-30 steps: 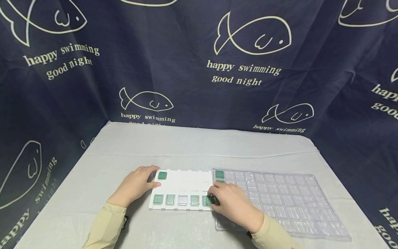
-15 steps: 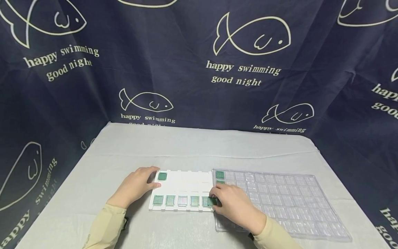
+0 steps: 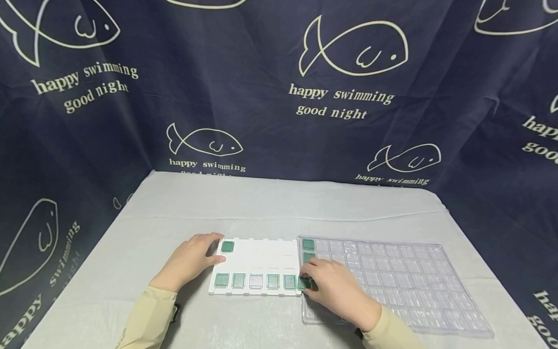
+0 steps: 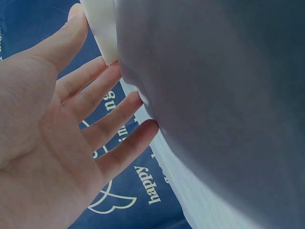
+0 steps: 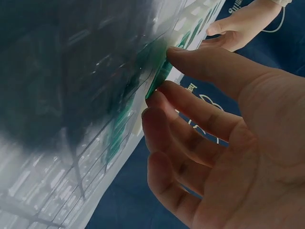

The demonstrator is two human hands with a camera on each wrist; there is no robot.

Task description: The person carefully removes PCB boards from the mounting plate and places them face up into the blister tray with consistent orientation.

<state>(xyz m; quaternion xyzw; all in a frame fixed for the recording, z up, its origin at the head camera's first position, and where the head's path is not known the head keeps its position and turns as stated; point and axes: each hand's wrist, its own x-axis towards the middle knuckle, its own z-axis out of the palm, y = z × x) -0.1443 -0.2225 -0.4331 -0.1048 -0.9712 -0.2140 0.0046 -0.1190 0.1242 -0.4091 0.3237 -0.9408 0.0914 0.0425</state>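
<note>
My left hand (image 3: pixel 187 257) rests at the left edge of a white slotted tray (image 3: pixel 257 254). Its thumb and fingers are fairly straight in the left wrist view, touching the edge of the white piece (image 4: pixel 102 31). Thumb and fingertips of my right hand (image 3: pixel 337 288) pinch a small green circuit board (image 3: pixel 303 283), seen tilted in the right wrist view as a thin green board (image 5: pixel 159 78). It is over the left edge of the clear compartment tray (image 3: pixel 405 281). Several boards (image 3: pixel 255 280) lie along the white tray's front row; one board (image 3: pixel 227 246) sits in its far left corner.
Two green boards (image 3: pixel 308 244) occupy the clear tray's left column at the back. Both trays lie side by side on a pale cloth-covered table (image 3: pixel 244 320). A dark blue fish-print curtain (image 3: pixel 270 97) surrounds the table's back and sides.
My right hand has moved slightly right with the pinched board, from above the white tray's last front-row board to the clear tray's left edge. My left hand has stayed in place.
</note>
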